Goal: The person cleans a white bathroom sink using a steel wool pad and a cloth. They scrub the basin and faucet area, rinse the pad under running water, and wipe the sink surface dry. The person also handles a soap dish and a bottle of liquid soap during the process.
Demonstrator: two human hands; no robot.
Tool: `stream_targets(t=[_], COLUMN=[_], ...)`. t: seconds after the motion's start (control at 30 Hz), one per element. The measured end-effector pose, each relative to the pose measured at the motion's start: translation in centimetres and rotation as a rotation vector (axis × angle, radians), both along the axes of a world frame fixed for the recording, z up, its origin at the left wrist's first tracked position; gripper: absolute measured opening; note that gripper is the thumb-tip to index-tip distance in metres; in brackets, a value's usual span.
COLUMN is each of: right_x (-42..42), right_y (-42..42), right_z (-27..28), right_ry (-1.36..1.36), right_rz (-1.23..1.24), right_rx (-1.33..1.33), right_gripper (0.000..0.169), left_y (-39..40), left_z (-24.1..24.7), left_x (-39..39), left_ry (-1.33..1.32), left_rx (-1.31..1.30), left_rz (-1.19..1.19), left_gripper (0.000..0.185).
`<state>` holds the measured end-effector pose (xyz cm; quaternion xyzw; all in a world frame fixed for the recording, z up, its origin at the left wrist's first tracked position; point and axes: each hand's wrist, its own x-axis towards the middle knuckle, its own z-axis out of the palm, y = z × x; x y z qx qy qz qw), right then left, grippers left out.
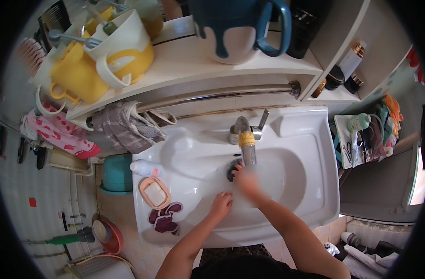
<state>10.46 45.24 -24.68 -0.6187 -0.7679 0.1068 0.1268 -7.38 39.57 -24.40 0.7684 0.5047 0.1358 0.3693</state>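
A white washbasin [205, 223] lies before me, with a metal faucet [249, 153] at its back. Yellow material is wrapped around the spout. My right hand [249, 183] is under the spout, blurred, its fingers on a dark round scrubber-like pad [230, 171] low in the bowl. The hand and spout partly hide this pad, so its exact kind is unclear. Nearer to me, my left hand [222, 204] touches the bowl's front left slope, fingers loosely bent, nothing in it. Cloudy, whitish wetness shows around both hands.
On the basin's left rim are a white bottle [147, 168], a soap dish [142, 188] with white soap and a maroon cloth [165, 219]. Above hang a grey towel [125, 125] and a metal rail [219, 97]. Mugs crowd the shelf [177, 69]. A tray [346, 153] flanks the right side.
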Motion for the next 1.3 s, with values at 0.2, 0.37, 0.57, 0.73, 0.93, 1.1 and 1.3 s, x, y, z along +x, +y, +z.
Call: stream_targets(t=[0.2,0.37,0.57,0.73,0.93,1.1,1.3], right_x=[-1.7,-7.7,-9.9,-13.4,-9.2,-4.2,-9.8], right_y=[-3.3,0.8,11.8,10.8,-0.3,-3.3,2.1], right_z=[0.7,5.7,8.8,7.6,2.2,-2.4,5.3], right_ry=[0.242,0.804,0.373,0.493,0.405,0.218,0.780], right_rz=[-0.151,-0.069,-0.305,0.006,0.061,-0.427,-0.215], right_rx=[-0.338,-0.017,0.448,0.331,-0.130,-0.093,-0.035], right_gripper=[0.029,0.025,0.039,0.040,0.029,0.033,0.031], left_y=[-0.7,-0.9,-1.0,-1.2,-2.0,-2.2,-2.3], left_z=[1.9,4.3,7.9,10.5,11.1,13.1,13.8], left_x=[-3.6,-6.5,-8.4,-9.5,-11.2,-11.9,-13.3], left_ry=[-0.059,-0.161,-0.252,-0.318,-0.325,-0.324,-0.348], left_rx=[0.048,0.049,0.054,0.072,0.108,0.159,0.173], left_rz=[0.135,0.215,0.281,0.281,0.271,0.297,0.342], left_gripper=[0.029,0.027,0.025,0.025,0.024,0.023,0.022])
